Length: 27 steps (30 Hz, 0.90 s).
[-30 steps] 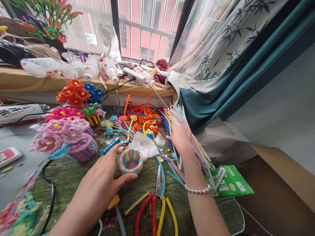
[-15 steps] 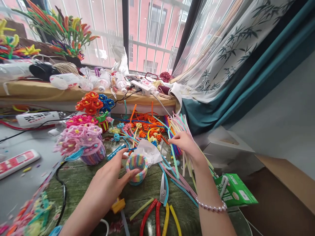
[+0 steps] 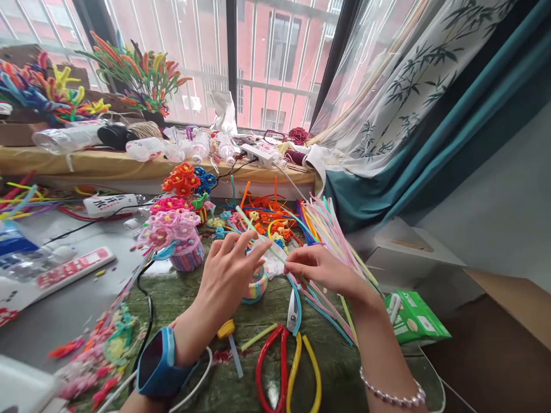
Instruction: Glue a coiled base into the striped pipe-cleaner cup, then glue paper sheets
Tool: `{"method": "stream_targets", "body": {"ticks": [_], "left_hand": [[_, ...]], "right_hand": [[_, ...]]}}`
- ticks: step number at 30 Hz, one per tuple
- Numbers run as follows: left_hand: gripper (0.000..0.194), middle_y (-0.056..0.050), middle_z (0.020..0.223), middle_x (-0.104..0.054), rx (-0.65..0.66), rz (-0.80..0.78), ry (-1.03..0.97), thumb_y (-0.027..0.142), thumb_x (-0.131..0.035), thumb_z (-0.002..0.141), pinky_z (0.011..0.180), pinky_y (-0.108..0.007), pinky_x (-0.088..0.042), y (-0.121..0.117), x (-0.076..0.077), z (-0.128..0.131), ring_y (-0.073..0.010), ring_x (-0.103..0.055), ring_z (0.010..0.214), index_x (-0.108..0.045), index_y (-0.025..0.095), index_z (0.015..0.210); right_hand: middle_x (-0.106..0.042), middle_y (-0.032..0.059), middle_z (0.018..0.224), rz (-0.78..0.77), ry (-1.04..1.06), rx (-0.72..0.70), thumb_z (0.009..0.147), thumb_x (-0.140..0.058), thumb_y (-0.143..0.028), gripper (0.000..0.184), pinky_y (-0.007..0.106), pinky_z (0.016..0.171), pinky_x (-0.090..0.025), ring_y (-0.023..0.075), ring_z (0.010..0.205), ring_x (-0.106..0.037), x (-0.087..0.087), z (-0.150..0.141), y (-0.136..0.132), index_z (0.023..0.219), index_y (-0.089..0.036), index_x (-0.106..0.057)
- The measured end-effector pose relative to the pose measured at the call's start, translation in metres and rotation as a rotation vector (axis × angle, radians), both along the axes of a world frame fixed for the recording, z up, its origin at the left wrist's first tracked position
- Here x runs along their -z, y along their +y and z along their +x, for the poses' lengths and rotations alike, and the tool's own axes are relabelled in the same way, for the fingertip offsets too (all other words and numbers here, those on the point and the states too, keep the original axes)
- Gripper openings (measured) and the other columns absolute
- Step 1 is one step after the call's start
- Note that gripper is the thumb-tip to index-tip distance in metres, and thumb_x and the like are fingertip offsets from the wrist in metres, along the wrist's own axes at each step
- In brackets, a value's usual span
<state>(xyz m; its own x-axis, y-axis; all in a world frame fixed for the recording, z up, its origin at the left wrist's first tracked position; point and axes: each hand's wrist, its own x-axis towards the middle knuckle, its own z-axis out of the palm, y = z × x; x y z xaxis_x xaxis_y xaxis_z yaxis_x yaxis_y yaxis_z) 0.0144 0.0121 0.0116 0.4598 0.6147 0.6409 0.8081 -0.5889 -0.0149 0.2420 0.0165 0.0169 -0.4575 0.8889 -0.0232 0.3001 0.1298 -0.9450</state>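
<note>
Around the middle of the counter [image 3: 193,298], the little striped cup [image 3: 257,291] sits partly hidden behind the left hand [image 3: 230,274], which is loosely spread; can't tell if they touch. Right hand [image 3: 321,267]'s pinching a pale green fuzzy stem [image 3: 246,218]. Progress-wise, I'd say the cup's wall is pretty much formed, but its inside is out of sight. Pink potted flowers [image 3: 170,230] toward the back left look finished. Loads of loose stems [image 3: 329,226] near the back-right corner seem unworked. Cutters [image 3: 283,367] lie by the front edge, not in either hand.
</note>
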Motion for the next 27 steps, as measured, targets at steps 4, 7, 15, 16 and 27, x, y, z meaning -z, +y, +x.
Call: {"method": "stream_targets", "body": {"ticks": [4,7,15,16,27], "left_hand": [[0.008,-0.002,0.111,-0.072,-0.111,0.050,0.144,0.019,-0.067,0.088,0.078,-0.040,-0.038,0.002,0.006,-0.009,-0.0264,-0.058,0.097,-0.070,0.025,0.085],[0.010,-0.002,0.094,-0.073,-0.151,-0.036,0.167,0.025,-0.062,0.093,0.080,-0.041,-0.035,0.007,0.012,-0.017,-0.0261,-0.058,0.091,-0.067,0.022,0.085],[0.013,-0.004,0.084,-0.070,-0.194,-0.182,0.127,0.025,-0.057,0.095,0.084,-0.040,-0.033,0.016,0.020,-0.018,-0.0255,-0.060,0.086,-0.065,0.020,0.087],[0.013,-0.004,0.085,-0.071,-0.189,-0.189,0.107,0.025,-0.057,0.095,0.084,-0.040,-0.033,0.016,0.020,-0.017,-0.0254,-0.060,0.086,-0.066,0.020,0.088],[0.022,-0.011,0.116,-0.069,-0.127,-0.041,-0.233,0.017,-0.045,0.097,0.092,-0.041,-0.043,0.012,0.016,-0.020,-0.0264,-0.060,0.109,-0.064,0.019,0.109]], "right_hand": [[-0.056,-0.0029,0.058,-0.052,0.052,0.019,0.082,-0.067,-0.056,0.041,0.021,0.048,-0.031,0.0085,0.052,-0.046,0.017,-0.017,0.003,0.074,-0.016,-0.068],[-0.054,-0.0036,0.052,-0.072,0.022,0.095,0.083,-0.063,-0.053,0.039,0.021,0.044,-0.030,0.0083,0.046,-0.045,0.031,-0.027,0.007,0.074,-0.016,-0.068],[-0.055,-0.0026,0.048,0.006,-0.111,0.220,0.085,-0.060,-0.053,0.041,0.021,0.041,-0.035,0.0092,0.039,-0.048,0.048,-0.033,0.013,0.067,-0.017,-0.068],[-0.056,-0.0026,0.048,0.003,-0.101,0.218,0.085,-0.061,-0.053,0.041,0.021,0.041,-0.035,0.0093,0.039,-0.048,0.048,-0.033,0.013,0.068,-0.017,-0.068],[-0.051,-0.0039,0.051,0.074,0.203,0.405,0.077,-0.068,-0.062,0.046,0.023,0.045,-0.029,0.0096,0.045,-0.041,0.045,-0.021,0.015,0.073,-0.017,-0.069]]}}
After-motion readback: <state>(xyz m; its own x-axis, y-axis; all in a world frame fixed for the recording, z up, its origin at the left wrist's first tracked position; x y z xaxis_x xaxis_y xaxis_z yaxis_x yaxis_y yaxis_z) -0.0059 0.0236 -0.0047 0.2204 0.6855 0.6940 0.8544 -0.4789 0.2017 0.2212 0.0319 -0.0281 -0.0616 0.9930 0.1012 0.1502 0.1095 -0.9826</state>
